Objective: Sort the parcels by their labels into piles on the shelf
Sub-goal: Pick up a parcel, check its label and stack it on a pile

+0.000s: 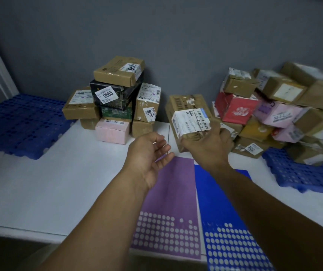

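Left pallet: I see a blue pallet [19,124] at the white shelf's [39,182] far-left corner.
Sorted pile: a stacked pile [115,98] of brown, black, green and pink boxes by the back edge, left of centre.
Left hand: my left hand [148,153] is empty, fingers relaxed, just beside the parcel.
Parcel: a brown parcel [190,118], barcode label facing me, raised over the shelf's middle.
Right hand: my right hand [209,145] grips the parcel's lower end.
Front edge: a purple sheet [172,202] and a blue sheet [225,212], side by side.
Right heap: a jumbled heap [274,114] towards the back-right corner, partly on a second pallet [303,177].
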